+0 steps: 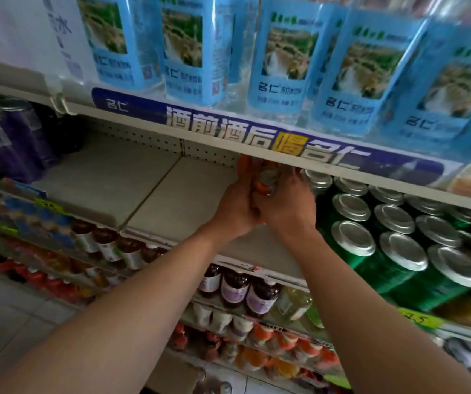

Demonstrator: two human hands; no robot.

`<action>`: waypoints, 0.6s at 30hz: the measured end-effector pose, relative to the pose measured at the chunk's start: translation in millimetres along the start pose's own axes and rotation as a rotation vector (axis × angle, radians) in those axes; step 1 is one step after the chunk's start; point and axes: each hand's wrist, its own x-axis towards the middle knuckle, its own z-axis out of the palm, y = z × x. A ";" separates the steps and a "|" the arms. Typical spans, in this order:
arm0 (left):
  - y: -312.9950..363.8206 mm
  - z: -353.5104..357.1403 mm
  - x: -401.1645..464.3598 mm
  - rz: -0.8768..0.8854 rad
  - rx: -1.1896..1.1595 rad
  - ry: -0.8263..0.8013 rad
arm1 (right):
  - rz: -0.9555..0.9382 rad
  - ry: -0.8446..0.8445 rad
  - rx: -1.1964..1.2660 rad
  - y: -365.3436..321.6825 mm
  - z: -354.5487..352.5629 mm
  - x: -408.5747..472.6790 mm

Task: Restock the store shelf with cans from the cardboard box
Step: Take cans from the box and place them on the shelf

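**shelfwatcher:** Looking at the grip here, both hands are wrapped round one can (267, 182). Left hand (238, 204) is curled along its left side, fingers reaching up past the rim; right hand (286, 201) cups the right side, fingers bent round it. So the grip is pretty much closed on the can, no real gap I can see. Silver lid faces us, orange-ish label, too blurry to read.

**aisle9:** Where's it sitting though? On the shelf or in the air?

**shelfwatcher:** Can't tell if the bottom touches. It's over the bare shelf (154, 189), tucked right under the blue banner strip (259, 137) of the shelf above.

**aisle9:** And around the grip?

**shelfwatcher:** Just right of it, rows of green cans (370, 251) with silver lids, the nearest ones close to the right hand's knuckles. Well left of it, dark purple cans (9, 137). Above, blue-labelled water bottles (282, 52). Below the wrists, dark bottles (235, 285) on a lower shelf. Cardboard box (177, 373), I think, at the bottom, under the forearms.
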 end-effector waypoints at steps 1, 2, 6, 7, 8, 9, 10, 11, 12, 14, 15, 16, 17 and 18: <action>-1.4 3.1 4.1 -0.034 0.043 -0.020 | 0.016 -0.011 -0.021 1.0 -1.1 3.4; 0.5 6.2 7.1 -0.065 0.058 -0.039 | 0.027 -0.018 -0.032 0.8 -2.7 6.9; 13.5 14.3 22.5 -0.336 -0.249 0.039 | 0.036 -0.028 -0.075 -1.5 -8.5 15.0; 9.3 18.2 25.2 -0.306 -0.292 0.084 | 0.031 -0.023 -0.090 -1.3 -7.9 15.0; 7.6 21.7 28.2 -0.245 -0.323 0.144 | 0.027 -0.009 -0.104 -0.5 -6.9 15.2; 5.5 24.1 29.7 -0.178 -0.354 0.196 | 0.025 0.012 -0.115 0.7 -5.6 16.3; 4.1 23.6 28.3 -0.134 -0.336 0.207 | 0.027 0.038 -0.118 3.0 -4.6 16.8; 4.3 23.6 27.0 -0.129 -0.363 0.182 | 0.028 0.061 -0.107 5.1 -4.6 18.1; 4.9 22.5 24.6 -0.134 -0.393 0.184 | 0.026 0.074 -0.080 6.4 -3.4 19.0; 1.3 25.2 27.2 -0.167 -0.400 0.208 | 0.035 0.094 -0.016 7.4 -4.6 21.2; 1.6 22.3 24.9 -0.202 -0.378 0.190 | 0.030 0.092 -0.004 6.6 -4.8 20.9; -1.4 20.8 24.8 -0.241 -0.374 0.174 | 0.020 0.084 -0.008 5.7 -4.5 19.9; 0.4 17.5 22.1 -0.263 -0.352 0.135 | 0.004 0.080 -0.017 4.5 -4.1 17.9; -1.0 15.1 22.9 -0.270 -0.341 0.101 | -0.032 0.091 -0.020 3.6 -2.9 13.8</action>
